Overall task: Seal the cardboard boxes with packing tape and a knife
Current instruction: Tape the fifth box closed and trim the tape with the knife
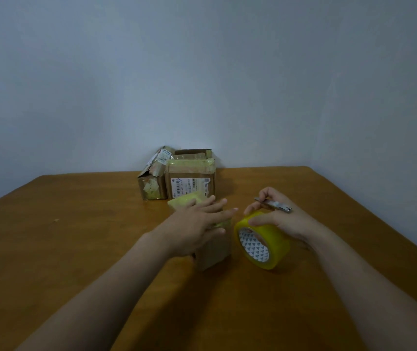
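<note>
Left grip [197, 224]: released, with the fingers straight and spread, lying palm-down on top of the small box [215, 254].
Right grip [278, 216]: grasping the knife [274, 205] in its curled upper fingers, while the lower fingers lie over the top of the tape roll [275, 236].
Small box: brown cardboard near the middle of the table [75, 236], mostly hidden under the left palm. Its top is covered with yellow tape [180, 201].
Tape roll: yellow, standing on its edge just right of the small box, with its patterned white core turned towards the camera.
Knife: a slim metal one, lying across the right fingers above the roll. I cannot tell whether the blade is out.
Back boxes: the narrow box [151, 183] and the wide box [191, 181] stand side by side against the wall [202, 72], beyond the small box. The wide one has a shipping label on its front and yellowish tape along its top edge.
Table: brown wood, set into the corner of the room.
</note>
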